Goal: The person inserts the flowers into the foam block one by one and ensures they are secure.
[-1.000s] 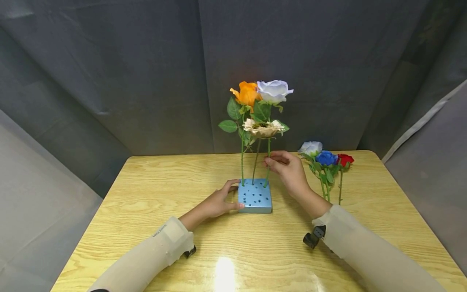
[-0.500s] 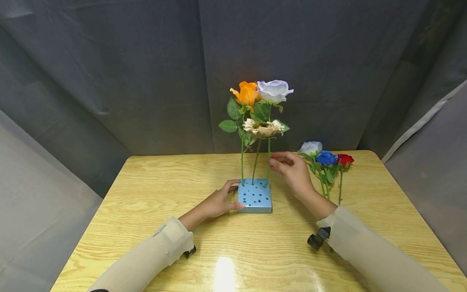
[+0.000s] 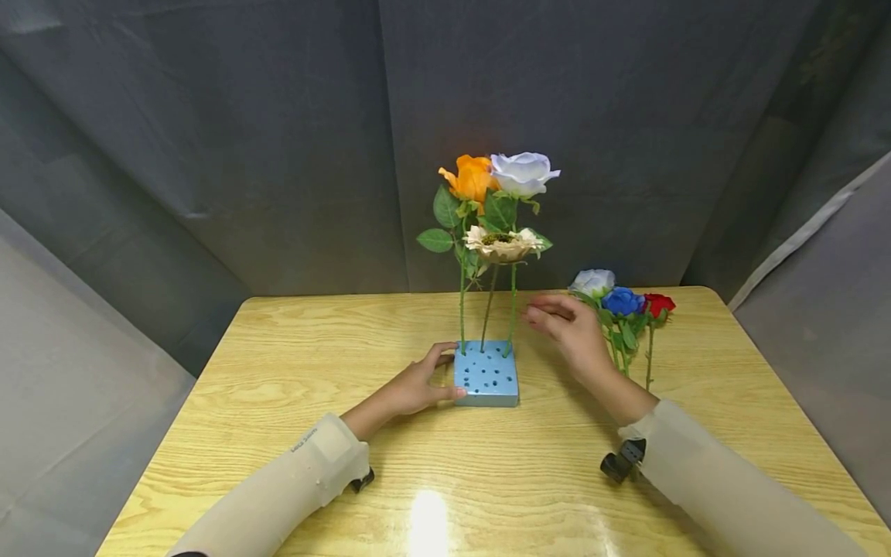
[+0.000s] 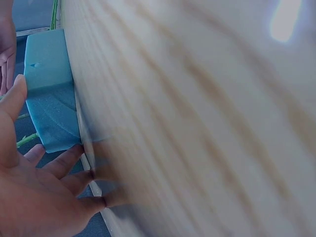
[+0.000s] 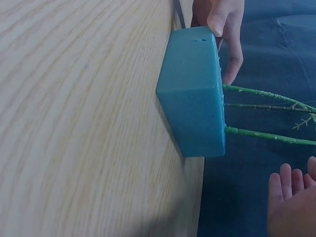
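A person in pale sleeves works at a wood-grain table point(image 3: 313, 333), seen from above. Near the middle sits a light-blue block point(image 3: 487, 401), its top dotted with holes; the left hand point(image 3: 416, 387) holds it at its left side, thumb at the near edge, fingers at the far corner. Three flowers stand in the block's back row of holes: an orange bloom point(image 3: 472, 181), a lilac-white bloom point(image 3: 524, 173) and, lower down, a cream daisy-like bloom point(image 3: 504, 248) (its head tipped toward the viewer). The right hand point(image 3: 574, 329) is empty — fingers loosely bent, just beside the rightmost stem point(image 3: 513, 309) but not touching it. To its right, on the table, lie three more flowers: white point(image 3: 594, 282), blue point(image 3: 623, 301) and red point(image 3: 659, 305), their lower stems partly hidden by the right arm. The step in hand looks like a pause between insertions, the third stem apparently set. Adding another would call for the right hand to pinch a loose stem and guide its end into a free hole — the left steadying the block.
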### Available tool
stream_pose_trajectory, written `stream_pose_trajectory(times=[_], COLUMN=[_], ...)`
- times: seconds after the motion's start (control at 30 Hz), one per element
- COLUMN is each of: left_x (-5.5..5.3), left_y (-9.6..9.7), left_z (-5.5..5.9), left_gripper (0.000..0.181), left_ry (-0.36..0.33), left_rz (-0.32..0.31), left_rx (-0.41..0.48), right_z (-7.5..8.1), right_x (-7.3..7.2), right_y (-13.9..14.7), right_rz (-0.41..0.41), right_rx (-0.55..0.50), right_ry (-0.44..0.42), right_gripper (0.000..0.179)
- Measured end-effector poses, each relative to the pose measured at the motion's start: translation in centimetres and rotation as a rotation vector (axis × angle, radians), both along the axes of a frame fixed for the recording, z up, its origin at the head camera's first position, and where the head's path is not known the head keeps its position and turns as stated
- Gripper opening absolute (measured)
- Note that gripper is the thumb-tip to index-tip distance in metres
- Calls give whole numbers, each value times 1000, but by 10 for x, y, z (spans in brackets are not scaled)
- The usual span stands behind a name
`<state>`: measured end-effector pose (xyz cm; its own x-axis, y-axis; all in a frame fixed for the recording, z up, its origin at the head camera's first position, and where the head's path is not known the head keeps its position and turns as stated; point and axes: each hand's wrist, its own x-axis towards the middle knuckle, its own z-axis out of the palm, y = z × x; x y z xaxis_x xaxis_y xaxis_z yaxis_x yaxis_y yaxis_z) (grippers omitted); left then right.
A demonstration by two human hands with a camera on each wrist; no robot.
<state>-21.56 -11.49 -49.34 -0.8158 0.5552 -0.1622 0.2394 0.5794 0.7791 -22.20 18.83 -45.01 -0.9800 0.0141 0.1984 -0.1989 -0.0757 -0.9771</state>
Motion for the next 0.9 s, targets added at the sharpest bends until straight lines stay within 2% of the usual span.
stream_pose_trajectory(times=[0.4,0.63,0.9], left_x=[1,1,1], left_y=[0,0,0], left_z=[1,0,1], left_gripper=[88,88,89], left_ry=[6,6,3], left_rz=[-1,-1,-7], left_rx=[13,10,10], right_z=[-6,-9,-13], right_x=[11,15,22], right_y=[21,32,42], right_rz=[22,8,0], right_rx=[-70,-32,-75], right_ry=[11,11,-3], right_gripper=[21,24,29])
